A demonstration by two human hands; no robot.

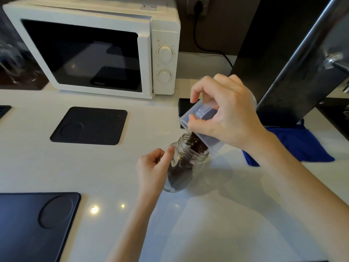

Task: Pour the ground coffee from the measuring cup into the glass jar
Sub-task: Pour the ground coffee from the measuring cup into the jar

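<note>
A small clear glass jar point(186, 167) stands on the white counter, tilted a little toward the right, with dark ground coffee point(179, 178) piled inside. My left hand point(154, 169) grips its left side. My right hand point(226, 114) holds a clear plastic measuring cup point(200, 127) tipped steeply over the jar's mouth. Dark coffee point(197, 145) slides from the cup's lower edge into the opening. My fingers hide much of the cup.
A white microwave point(94, 48) stands at the back. Black mats lie at centre left point(88, 125) and front left point(35, 225). A blue cloth point(294, 144) lies right of the jar, below a dark slanted panel point(294, 72). A black box point(184, 108) sits behind the cup.
</note>
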